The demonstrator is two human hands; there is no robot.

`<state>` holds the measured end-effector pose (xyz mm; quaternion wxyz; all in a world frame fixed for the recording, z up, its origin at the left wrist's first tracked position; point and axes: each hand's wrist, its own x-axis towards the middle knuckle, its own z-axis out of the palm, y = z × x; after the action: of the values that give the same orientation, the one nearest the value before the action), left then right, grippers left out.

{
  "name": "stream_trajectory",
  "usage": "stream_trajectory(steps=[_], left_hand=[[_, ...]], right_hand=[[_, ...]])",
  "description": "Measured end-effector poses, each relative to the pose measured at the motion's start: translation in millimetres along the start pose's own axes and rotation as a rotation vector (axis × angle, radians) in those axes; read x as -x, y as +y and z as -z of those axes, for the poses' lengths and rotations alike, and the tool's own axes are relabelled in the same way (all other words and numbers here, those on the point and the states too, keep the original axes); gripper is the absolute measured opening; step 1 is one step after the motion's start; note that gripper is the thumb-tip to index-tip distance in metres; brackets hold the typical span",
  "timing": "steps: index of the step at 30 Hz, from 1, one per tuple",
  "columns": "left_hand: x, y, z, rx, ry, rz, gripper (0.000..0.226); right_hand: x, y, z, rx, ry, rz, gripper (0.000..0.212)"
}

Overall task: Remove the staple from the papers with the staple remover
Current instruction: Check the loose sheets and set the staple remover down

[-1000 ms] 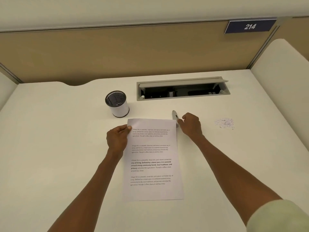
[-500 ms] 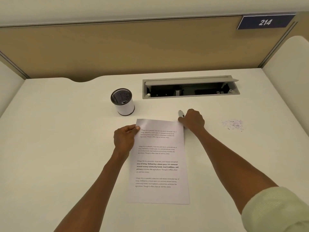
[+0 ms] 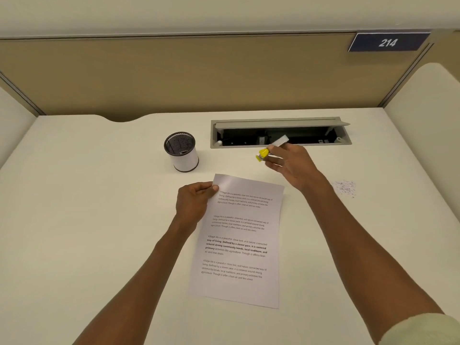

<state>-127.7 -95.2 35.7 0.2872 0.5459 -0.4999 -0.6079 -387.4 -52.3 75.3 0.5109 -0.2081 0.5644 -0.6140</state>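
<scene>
The printed papers [image 3: 239,240] lie flat in the middle of the white desk [image 3: 87,220], slightly turned. My left hand [image 3: 193,202] pinches their top left corner, thumb on top. My right hand [image 3: 291,165] is lifted above the desk beyond the papers' top right corner and holds the staple remover [image 3: 270,148], a white pen-shaped tool with a yellow end that points left. The staple itself is too small to make out.
A white pen cup with a black mesh inside [image 3: 181,151] stands left of the right hand. An open grey cable tray [image 3: 280,133] is set into the desk at the back. A small heap of pulled staples [image 3: 344,188] lies to the right.
My right hand has picked the staple remover up off the desk and raised it toward the cable tray. My left hand keeps its hold on the papers' corner.
</scene>
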Motion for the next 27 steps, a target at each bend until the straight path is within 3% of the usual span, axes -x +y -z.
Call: stream_trajectory(steps=[10, 27], left_hand=[[14, 19, -14, -0.055, -0.050, -0.110, 0.016], [24, 27, -21, -0.085, -0.065, -0.218, 0.016]], right_hand=[[44, 4, -41, 0.447, -0.183, 0.189, 0.035], [62, -1, -49, 0.452, -0.161, 0.242, 0.027]])
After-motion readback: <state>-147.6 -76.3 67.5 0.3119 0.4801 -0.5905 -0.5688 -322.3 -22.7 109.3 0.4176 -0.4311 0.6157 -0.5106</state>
